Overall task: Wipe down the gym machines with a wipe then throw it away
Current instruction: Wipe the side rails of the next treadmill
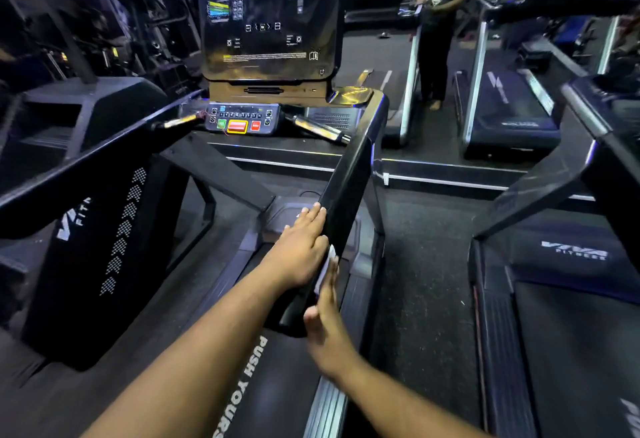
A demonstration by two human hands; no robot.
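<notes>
A dim gym lined with dark treadmills surrounds the nearest machine, whose black right handrail point(346, 202) slopes down toward the viewer. The right hand point(327, 320) lies flat against the rail's outer side near its lower end, fingers straight, pressing a white wipe point(327, 266) onto the surface; only a sliver of the wipe shows between the fingers and the rail. The left hand point(301, 250) rests open on the rail's inner edge just above, fingers extended along it, holding nothing. The wipe looks thin, soft and light, probably damp, so it should bunch or slip unless kept pinned under a flat palm; folding it and holding it by the middle seems the surest grip. Beyond the hands, at the rail's upper end, sits one control panel point(242, 119) with coloured buttons below one dark console screen point(270, 18). At least three treadmills are visible, one wipe, two hands, and one other person point(440, 29) stands at a machine further back.
</notes>
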